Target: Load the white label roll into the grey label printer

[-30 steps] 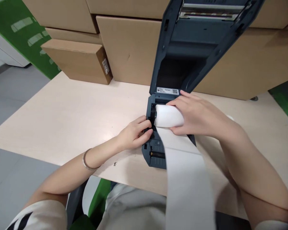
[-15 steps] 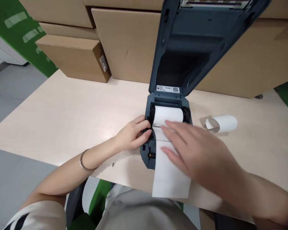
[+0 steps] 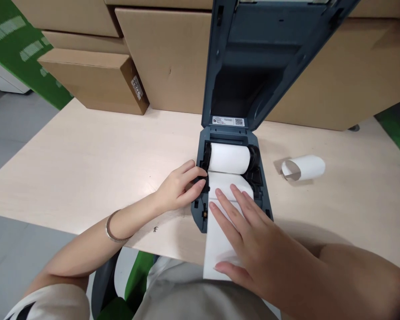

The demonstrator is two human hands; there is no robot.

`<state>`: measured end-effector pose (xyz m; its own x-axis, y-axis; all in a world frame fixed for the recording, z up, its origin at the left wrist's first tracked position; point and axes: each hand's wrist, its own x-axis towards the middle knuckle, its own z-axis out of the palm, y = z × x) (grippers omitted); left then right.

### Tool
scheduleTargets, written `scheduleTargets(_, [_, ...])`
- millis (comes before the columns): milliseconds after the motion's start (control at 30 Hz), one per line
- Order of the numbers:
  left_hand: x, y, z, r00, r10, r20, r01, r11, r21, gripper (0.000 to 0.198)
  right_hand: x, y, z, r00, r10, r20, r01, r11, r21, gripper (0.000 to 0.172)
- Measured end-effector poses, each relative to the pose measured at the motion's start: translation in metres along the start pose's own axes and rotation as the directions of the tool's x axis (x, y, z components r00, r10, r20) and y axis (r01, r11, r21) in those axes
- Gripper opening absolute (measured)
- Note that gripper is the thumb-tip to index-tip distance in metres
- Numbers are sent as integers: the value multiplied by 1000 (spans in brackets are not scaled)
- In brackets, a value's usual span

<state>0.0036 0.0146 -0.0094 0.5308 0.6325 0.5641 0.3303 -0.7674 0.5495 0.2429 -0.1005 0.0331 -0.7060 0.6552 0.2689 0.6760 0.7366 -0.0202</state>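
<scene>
A dark blue-grey label printer point(image 3: 198, 222) stands at the table's front edge with its lid point(image 3: 260, 53) raised. Inside, a roll of white labels point(image 3: 230, 158) sits between black holders, and its strip point(image 3: 220, 249) runs forward over the printer's front and past the table edge. My left hand point(image 3: 182, 186) grips the printer's left side, thumb and fingers curled at the rim beside the roll. Flat on the label strip lies my right hand point(image 3: 250, 231), fingers spread and thumb low near the strip's end. It covers the printer's front right part.
To the right of the printer, a loose curled white paper tube point(image 3: 304, 168) lies on the table point(image 3: 113, 151). Behind stand large cardboard boxes point(image 3: 173, 58), and a smaller box point(image 3: 96, 80) is at the back left.
My right hand has slid toward me along the strip, its fingers now spread flat, leaving the roll uncovered. My left hand stays at the printer's side. The view has shifted slightly.
</scene>
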Motion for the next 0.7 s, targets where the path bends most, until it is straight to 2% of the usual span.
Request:
scheduleTargets(200, [-2, 0, 1, 1000, -8, -4, 8, 1000, -5, 19, 0, 0, 2, 1000, -22, -14, 22, 1000, 7, 92])
scheduleTargets(300, [-2, 0, 0, 1000, -11, 1, 11, 1000, 6, 19, 1, 4, 1, 999, -38, -28, 38, 999, -9, 80])
scheduleTargets(367, [-2, 1, -1, 1000, -7, 4, 7, 1000, 19, 19, 3, 7, -10, 997, -68, -28, 68, 997, -22, 68])
scheduleTargets(467, [-2, 4, -1, 997, 51, -49, -45, 991, 126, 24, 10, 20, -41, 995, -99, 4, 99, 995, 15, 53])
scheduleTargets(533, [-2, 6, 0, 979, 165, -121, -129, 958, 257, 28, 19, 42, -60, 1000, -13, -25, 14, 997, 75, 44])
scheduleTargets(567, [-2, 7, 0, 960, 239, -145, -184, 931, 314, 30, 25, 58, -65, 991, 86, -105, -75, 992, 103, 38])
scheduleTargets(600, [-2, 8, 1, 935, 319, -154, -250, 903, 351, 32, 33, 78, -65, 956, 207, -209, -180, 973, 143, 32])
scheduleTargets(633, [-2, 10, 3, 906, 395, -153, -320, 875, 363, 34, 41, 101, -61, 858, 331, -392, -280, 942, 184, 28])
scheduleTargets(667, [-3, 12, 4, 876, 461, -144, -388, 848, 360, 34, 50, 125, -53, 752, 389, -533, -324, 921, 216, 26])
scheduleTargets(700, [-3, 14, 5, 847, 516, -129, -447, 822, 352, 34, 58, 150, -43, 639, 452, -622, -328, 892, 311, 23])
